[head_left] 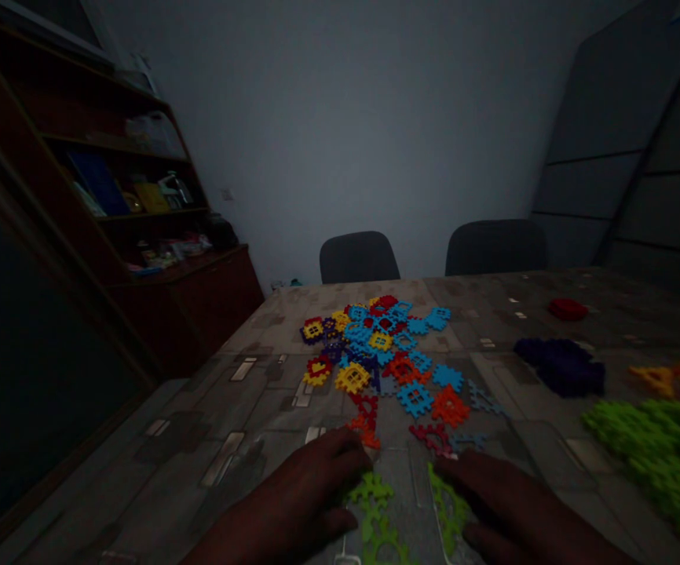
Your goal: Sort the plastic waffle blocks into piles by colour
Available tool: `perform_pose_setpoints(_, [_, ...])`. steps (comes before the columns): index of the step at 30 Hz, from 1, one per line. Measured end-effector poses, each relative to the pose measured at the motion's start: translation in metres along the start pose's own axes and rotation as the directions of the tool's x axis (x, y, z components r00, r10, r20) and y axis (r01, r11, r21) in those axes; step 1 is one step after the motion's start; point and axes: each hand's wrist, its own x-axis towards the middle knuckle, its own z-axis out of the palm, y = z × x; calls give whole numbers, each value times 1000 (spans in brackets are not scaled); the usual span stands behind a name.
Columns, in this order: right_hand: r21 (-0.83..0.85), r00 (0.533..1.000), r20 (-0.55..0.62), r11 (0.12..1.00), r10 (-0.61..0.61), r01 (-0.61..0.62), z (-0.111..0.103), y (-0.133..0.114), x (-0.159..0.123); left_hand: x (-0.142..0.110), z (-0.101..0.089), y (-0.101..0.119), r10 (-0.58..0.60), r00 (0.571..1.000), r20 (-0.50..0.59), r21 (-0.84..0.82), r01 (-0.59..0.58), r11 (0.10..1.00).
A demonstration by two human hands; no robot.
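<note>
Head view: left hand (315,475), grip unclear; right hand (508,496), likewise, beside one green piece (448,530).

This looks like a dim room in a home, though possibly a small office: a wooden shelf unit (216,297) with bottles and books at left, a patterned table (187,439) strewn with colourful toy pieces (352,378), dark chairs (359,257) beyond.

Two dark chairs (359,257) stand between the table (175,471) and wall (375,118)
</note>
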Motion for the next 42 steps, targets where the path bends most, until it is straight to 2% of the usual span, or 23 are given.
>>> perform_pose_setpoints(3, [43, 998, -25, 998, -52, 53, -1, 6, -8, 3, 3, -2, 6, 999, -44, 5, -6, 1000])
perform_pose_setpoints(7, [26, 996, -48, 997, -75, 77, 10, 9, -4, 5, 3, -2, 5, 998, -68, 10, -4, 1000])
perform_pose_setpoints(10, [34, 998, -7, 998, -59, 59, 13, 0, 6, 6, 3, 1, 22, 996, -85, -36, -26, 999])
perform_pose_setpoints(13, [79, 1000, 9, 997, -11, 10, 6, -12, 14, 8, 7, 4, 20, 990, -142, -112, -36, 993])
perform_pose_setpoints(18, [124, 987, -145, 991, 73, -56, -10, -17, 17, 19, 22, 13, -4, 978, -210, -192, -37, 981])
perform_pose_setpoints(23, [130, 975, -203, 989, 91, -66, -12, -9, 17, 34, 30, 31, -25, 991, -135, -136, 7, 991])
perform_pose_setpoints(26, [137, 977, -199, 990, 69, -42, -12, -8, 17, 42, 34, 38, 24, 994, -105, -128, -37, 991])
perform_pose_setpoints(29, [130, 979, -189, 990, 69, -44, -14, -9, 18, 49, 41, 39, 131, 984, -118, -155, -148, 977])
perform_pose_setpoints(31, [123, 979, -190, 991, 75, -52, -16, -9, 19, 53, 47, 38, 252, 959, -127, -175, -272, 946])
perform_pose_setpoints(35, [96, 976, -175, 989, 130, -115, -20, -11, 20, 57, 56, 32, 474, 870, -139, -167, -492, 854])
perform_pose_setpoints(38, [97, 979, -153, 988, 132, -118, -21, -10, 20, 55, 55, 25, 481, 861, -168, -109, -501, 859])
perform_pose_setpoints(42, [111, 978, -163, 988, 128, -110, -21, -11, 20, 46, 46, 16, 333, 919, -209, -80, -356, 931])
